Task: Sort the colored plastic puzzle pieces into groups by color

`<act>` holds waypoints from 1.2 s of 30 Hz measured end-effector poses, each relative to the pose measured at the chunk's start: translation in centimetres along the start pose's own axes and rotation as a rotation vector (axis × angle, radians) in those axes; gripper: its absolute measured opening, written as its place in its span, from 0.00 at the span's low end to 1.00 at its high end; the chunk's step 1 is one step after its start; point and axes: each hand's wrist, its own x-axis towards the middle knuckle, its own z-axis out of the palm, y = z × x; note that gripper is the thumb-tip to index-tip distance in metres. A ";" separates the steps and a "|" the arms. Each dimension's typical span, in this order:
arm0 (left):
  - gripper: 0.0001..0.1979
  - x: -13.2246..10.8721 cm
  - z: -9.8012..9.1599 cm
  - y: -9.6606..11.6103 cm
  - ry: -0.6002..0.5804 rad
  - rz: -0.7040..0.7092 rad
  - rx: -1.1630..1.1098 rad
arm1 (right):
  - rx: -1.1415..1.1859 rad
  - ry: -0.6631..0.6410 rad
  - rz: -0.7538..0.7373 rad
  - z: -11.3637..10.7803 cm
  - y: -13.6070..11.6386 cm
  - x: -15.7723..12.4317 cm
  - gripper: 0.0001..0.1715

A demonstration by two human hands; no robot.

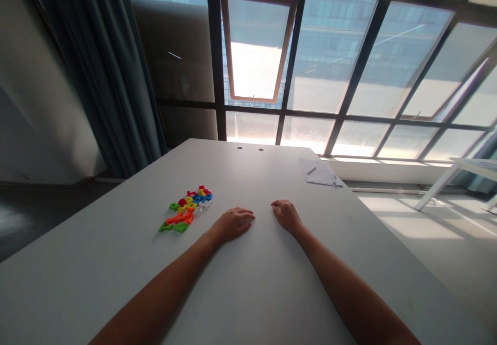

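Note:
My left hand (234, 223) rests on the white table (248, 288), palm down, its fingers loosely stretched and slightly apart. Nothing shows in it. To its left lies a loose cluster of small coloured plastic pieces, with orange pieces (180, 217), green pieces (180, 227), blue pieces (202, 198) and white pieces (199, 211) among red and yellow ones. Their exact shapes are too small to make out. My right hand (286, 214) also lies on the tabletop, a short gap from the left, with fingers loosely bent and no object visible in it.
Sheets of paper (320, 171) with pens on them lie near the table's far right edge. Two round holes pierce the far end of the tabletop. Beyond stand large windows (330, 55) and a dark curtain (104, 70). Another white table (476, 168) is at right.

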 end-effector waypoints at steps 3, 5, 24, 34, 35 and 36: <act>0.15 -0.1 -0.4 -0.3 -0.007 -0.012 -0.022 | 0.013 0.000 -0.002 0.0 -0.1 0.0 0.13; 0.15 -0.1 -0.6 -0.3 -0.008 -0.015 -0.021 | 0.031 0.005 -0.004 -0.1 -0.2 0.0 0.14; 0.13 -2.8 0.1 2.2 0.093 -0.202 0.110 | 0.460 0.292 0.112 -2.5 -2.2 -6.0 0.18; 0.16 -3.2 -0.7 3.2 0.187 -0.189 0.227 | -0.099 0.115 -0.183 -2.8 -3.5 -6.7 0.22; 0.18 -3.2 -0.8 3.1 0.184 -0.167 0.241 | -0.149 0.076 -0.200 -2.9 -3.6 -6.7 0.26; 0.22 -3.2 -0.8 3.1 0.176 -0.142 0.255 | -0.188 0.039 -0.215 -3.1 -3.6 -6.8 0.31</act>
